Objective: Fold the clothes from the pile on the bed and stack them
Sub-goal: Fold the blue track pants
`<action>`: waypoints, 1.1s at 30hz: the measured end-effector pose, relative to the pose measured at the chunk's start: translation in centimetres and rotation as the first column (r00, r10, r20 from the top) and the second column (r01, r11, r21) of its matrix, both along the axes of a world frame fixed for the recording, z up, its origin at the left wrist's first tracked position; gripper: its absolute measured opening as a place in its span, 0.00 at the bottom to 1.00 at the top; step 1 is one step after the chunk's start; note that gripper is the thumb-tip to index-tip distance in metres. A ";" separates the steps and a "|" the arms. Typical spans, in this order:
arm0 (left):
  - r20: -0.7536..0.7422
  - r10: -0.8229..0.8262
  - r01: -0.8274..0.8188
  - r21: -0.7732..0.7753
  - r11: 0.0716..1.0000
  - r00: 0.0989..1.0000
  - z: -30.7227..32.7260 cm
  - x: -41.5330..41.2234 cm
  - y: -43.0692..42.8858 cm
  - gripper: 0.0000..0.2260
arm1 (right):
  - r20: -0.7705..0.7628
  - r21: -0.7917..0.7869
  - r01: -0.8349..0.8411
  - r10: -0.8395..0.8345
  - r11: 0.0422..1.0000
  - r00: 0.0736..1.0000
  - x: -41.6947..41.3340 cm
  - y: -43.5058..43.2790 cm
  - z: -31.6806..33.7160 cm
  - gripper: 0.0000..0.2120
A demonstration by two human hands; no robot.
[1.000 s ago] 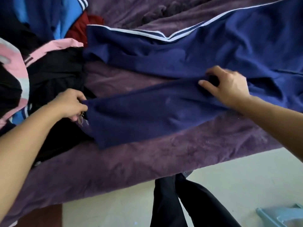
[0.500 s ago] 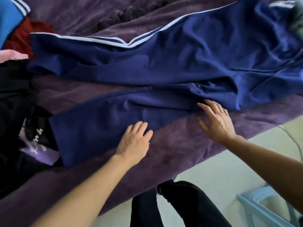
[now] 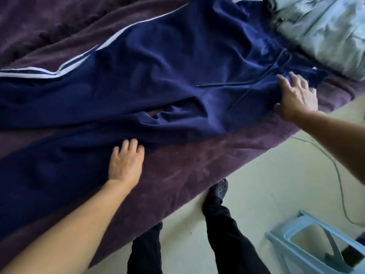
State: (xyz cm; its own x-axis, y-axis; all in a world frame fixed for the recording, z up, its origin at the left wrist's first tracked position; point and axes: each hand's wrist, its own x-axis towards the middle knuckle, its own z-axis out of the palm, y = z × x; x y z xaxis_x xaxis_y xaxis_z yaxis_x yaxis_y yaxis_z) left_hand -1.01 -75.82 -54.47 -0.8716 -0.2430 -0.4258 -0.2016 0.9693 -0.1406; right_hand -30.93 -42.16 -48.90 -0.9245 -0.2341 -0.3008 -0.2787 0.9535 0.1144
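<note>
Navy track pants with white side stripes lie spread across the purple bed cover, waist to the right with the drawstring loose. My left hand rests flat, fingers straight, on the near leg's edge. My right hand presses flat on the waistband near the drawstring, fingers spread. A folded grey garment sits at the upper right, beside the waist. The clothes pile is out of view.
The bed edge runs diagonally from lower left to right. Beyond it is pale floor with my legs and dark shoes, a light blue plastic stool at lower right, and a thin cable.
The view has swung right, so the pile left the frame and the grey garment appeared. Both hands slid right along the pants, the right one reaching the waistband.
</note>
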 end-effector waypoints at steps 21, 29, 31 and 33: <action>0.096 0.537 -0.535 -0.052 0.843 0.838 8.0 7.8 1.8 0.04 | -0.188 -0.251 -0.427 0.389 0.869 0.902 -3.0 10.2 1.0 0.22; -0.343 0.624 -0.631 0.104 0.768 0.703 10.8 -2.4 -12.9 0.09 | -0.331 -0.291 -0.303 0.202 0.907 0.922 -12.8 0.0 6.9 0.13; -0.340 0.627 -0.624 0.134 0.770 0.701 10.9 -5.4 -16.5 0.09 | -0.304 -0.265 -0.252 0.167 0.931 0.938 -15.5 -3.2 7.4 0.12; -0.335 0.616 -0.613 0.130 0.779 0.713 10.6 -8.6 -19.2 0.07 | -0.283 -0.252 -0.216 0.142 0.943 0.949 -18.1 -6.2 7.3 0.13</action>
